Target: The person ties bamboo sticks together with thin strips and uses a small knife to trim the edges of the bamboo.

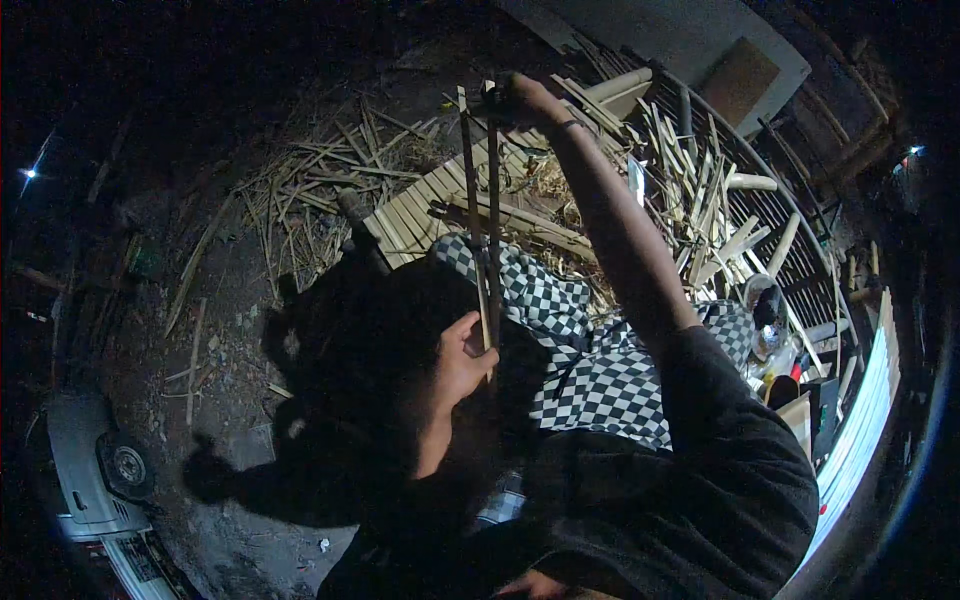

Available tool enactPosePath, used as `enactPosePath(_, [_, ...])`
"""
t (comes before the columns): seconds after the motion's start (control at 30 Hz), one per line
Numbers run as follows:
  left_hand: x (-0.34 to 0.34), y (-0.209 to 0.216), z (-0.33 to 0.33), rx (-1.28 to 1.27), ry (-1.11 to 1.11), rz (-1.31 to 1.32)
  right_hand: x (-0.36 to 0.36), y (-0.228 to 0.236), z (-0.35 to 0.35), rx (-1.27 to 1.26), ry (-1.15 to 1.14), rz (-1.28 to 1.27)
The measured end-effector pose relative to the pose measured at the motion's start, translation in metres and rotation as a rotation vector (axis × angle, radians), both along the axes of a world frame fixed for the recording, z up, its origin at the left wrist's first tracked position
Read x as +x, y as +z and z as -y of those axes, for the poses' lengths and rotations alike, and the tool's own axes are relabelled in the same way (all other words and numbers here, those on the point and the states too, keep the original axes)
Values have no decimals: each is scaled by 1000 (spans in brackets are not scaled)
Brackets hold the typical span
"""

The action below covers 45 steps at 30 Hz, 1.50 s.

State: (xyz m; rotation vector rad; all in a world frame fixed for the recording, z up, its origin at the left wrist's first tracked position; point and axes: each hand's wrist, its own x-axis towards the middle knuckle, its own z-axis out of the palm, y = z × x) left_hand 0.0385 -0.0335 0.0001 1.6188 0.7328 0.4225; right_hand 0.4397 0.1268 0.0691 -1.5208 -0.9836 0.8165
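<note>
Bamboo strips [480,200], 2 long thin ones, run side by side from the right hand [522,100] at the far end down to the left hand [462,355] close to the body; right hand is closed around the top ends, arm stretched out; left hand pinches the lower part, thumb and fingers wrapped on them, so both hands are shut on the strips, held up over a checkered cloth [570,340] on the lap.

Risks, as a judgement: strips look thin and springy, so they could bend, snap or slip out of the far grip; split edges may cut fingers; light is poor and heavy shadow covers the near hand, so a slip would be hard to catch; loose sticks [310,190] scattered on the dirt floor could snag feet.

Containers: a wire rack [790,240] at right holds many cut bamboo pieces, some standing, some lying across; a slatted mat [420,215] lies beyond the lap with shavings on it; small items at far right are too dark to tell.
</note>
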Motion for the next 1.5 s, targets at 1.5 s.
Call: enactPosePath(1.5, [-1, 6, 12, 158, -3, -15, -12, 28, 53, 116, 220, 220])
